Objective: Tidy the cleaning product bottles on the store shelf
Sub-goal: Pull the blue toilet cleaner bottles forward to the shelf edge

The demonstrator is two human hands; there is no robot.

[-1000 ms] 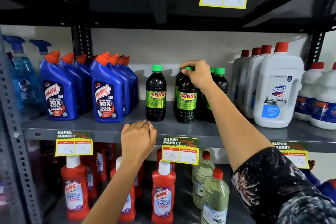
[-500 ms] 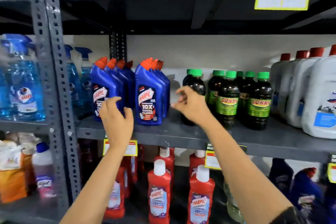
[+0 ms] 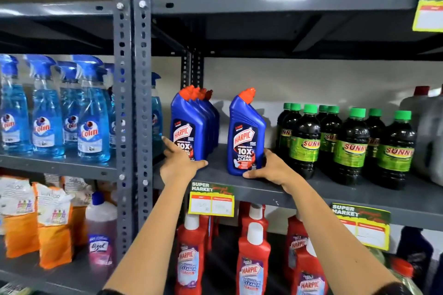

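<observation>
- Step in hand, as I judge it: squaring up the blue Harpic bottles on the middle shelf (image 3: 311, 195), each hand on one row.
- The left hand (image 3: 178, 164) cups the base of the left Harpic row (image 3: 185, 127), fingers spread half open, thumb along the shelf's front edge; it touches the front bottle without wrapping round it.
- The right hand (image 3: 269, 169) presses against the lower right side of the lone Harpic bottle (image 3: 245, 134), fingers loosely curved, thumb under its front corner; a push contact, not a full grip.
- That bottle stands upright near the front edge, apart from the left row, with the Sunny bottles (image 3: 347, 146) just to its right.
- The next move likely calls for sliding both rows flush with the front edge, labels forward, bases flat so the tall bottles do not tip.
</observation>
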